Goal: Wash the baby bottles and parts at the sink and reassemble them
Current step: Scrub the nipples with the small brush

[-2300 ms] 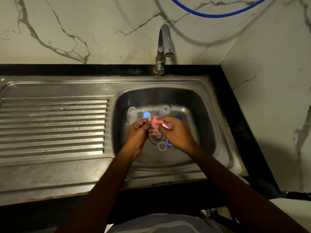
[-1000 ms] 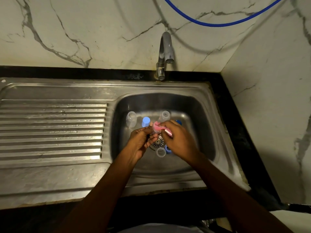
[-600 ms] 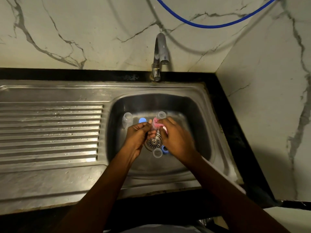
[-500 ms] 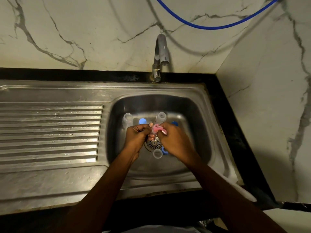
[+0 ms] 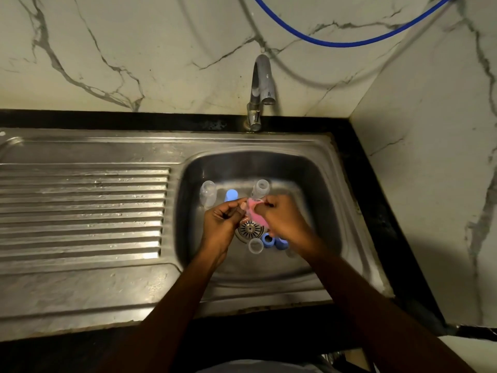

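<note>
Pink and limp, the soft piece (image 5: 255, 214), pinched by the right hand (image 5: 285, 224) above the drain (image 5: 249, 229), now hangs lower than half a second ago. The left hand (image 5: 219, 224) curls just beside it; whether it grips, I cannot tell. Washing seems unfinished, and the clear bottle (image 5: 261, 188) waits at the basin's far side.

Steel sink (image 5: 242, 141) in front of me, set into a black counter (image 5: 376, 211).
At the back of its basin (image 5: 317, 189) floor are a clear bottle (image 5: 208, 193), a blue cap (image 5: 231, 195) and a second clear bottle (image 5: 260, 189). Nearer me, just beside the drain strainer (image 5: 250, 229), lie a clear ring (image 5: 255, 246), a blue ring (image 5: 267, 240) and another blue piece (image 5: 281, 244). The ribbed drainboard (image 5: 80, 211) is on my left, and the tap (image 5: 258, 95) stands behind the basin.
</note>
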Action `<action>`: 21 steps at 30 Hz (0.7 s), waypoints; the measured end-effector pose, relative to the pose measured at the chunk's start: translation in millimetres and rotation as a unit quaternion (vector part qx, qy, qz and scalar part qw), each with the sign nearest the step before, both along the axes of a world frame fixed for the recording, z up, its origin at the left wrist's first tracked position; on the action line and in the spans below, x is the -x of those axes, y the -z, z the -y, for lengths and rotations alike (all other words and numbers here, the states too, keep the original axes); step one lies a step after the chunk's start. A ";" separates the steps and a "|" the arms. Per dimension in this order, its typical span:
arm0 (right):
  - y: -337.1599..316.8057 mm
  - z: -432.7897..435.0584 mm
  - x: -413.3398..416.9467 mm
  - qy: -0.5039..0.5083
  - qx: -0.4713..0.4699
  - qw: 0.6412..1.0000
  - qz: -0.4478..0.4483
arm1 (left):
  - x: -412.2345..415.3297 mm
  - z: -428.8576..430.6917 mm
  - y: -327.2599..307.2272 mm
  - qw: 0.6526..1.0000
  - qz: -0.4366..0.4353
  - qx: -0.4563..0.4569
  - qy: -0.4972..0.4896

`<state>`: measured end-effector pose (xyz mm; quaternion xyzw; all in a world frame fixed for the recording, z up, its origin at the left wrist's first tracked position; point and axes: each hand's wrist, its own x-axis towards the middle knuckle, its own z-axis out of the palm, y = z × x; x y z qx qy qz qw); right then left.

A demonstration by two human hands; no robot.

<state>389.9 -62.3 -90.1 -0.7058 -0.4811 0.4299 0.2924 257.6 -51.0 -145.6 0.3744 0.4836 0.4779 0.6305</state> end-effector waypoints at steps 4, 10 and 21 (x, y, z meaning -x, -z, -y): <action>4.9 -5.4 -13.4 0.086 0.124 0.957 -0.248 | 4.7 1.5 3.7 1.000 0.001 -0.026 0.001; 16.7 3.8 -13.1 0.014 -0.012 0.988 -0.153 | 10.6 1.5 -2.8 0.991 0.094 0.086 0.049; 12.1 5.4 -15.2 -0.105 -0.138 0.983 0.056 | 15.1 -2.1 -8.4 0.934 0.262 0.242 0.020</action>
